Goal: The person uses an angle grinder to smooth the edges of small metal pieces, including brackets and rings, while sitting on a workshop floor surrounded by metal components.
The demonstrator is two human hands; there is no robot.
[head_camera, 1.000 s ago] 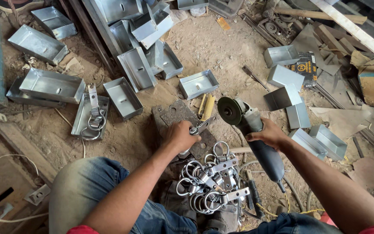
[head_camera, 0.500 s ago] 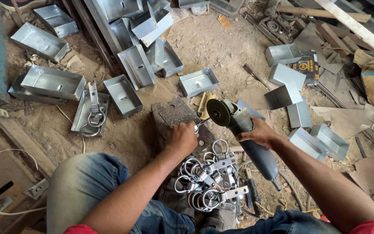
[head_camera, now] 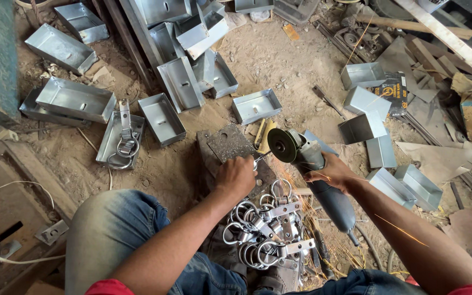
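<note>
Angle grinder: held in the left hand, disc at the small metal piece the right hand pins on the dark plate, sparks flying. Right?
Hands are swapped. The head view shows the right hand holding the angle grinder while the left hand pins the small metal piece on the dark plate. Sparks are flying.

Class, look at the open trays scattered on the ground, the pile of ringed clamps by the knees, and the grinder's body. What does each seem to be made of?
Trays: likely galvanised sheet steel, dull grey with folded edges.
Ringed clamps: bright plated steel, judging by their shiny glints.
Grinder body: probably grey-blue plastic, matte; its disc looks dark and abrasive, throwing sparks.
</note>
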